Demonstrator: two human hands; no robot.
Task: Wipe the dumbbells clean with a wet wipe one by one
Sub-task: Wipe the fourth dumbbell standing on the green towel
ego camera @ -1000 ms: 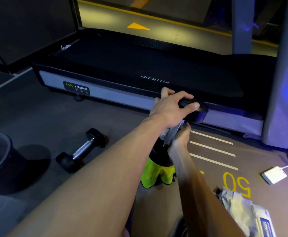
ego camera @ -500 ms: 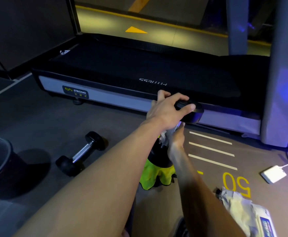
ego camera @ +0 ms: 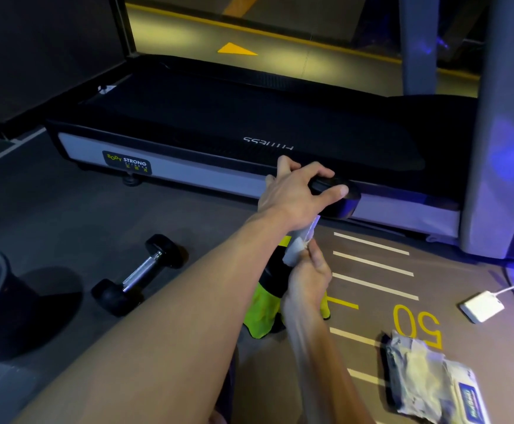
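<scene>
The held dumbbell (ego camera: 333,198) is standing tilted above the floor, centre of the scene. The left hand (ego camera: 298,194) is gripping its upper head, while the right hand (ego camera: 309,275) is pinching the wet wipe (ego camera: 295,250) round the handle. This looks like the handle-wiping step; next, probably the heads, then the second dumbbell (ego camera: 136,275) lying at near left.

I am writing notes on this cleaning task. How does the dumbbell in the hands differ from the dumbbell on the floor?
The held dumbbell stands nearly upright; the floor dumbbell lies flat. The left hand grips the held dumbbell's top head and the right hand holds a wet wipe at its handle; the floor dumbbell is untouched. Both have black heads and metal handles.
</scene>
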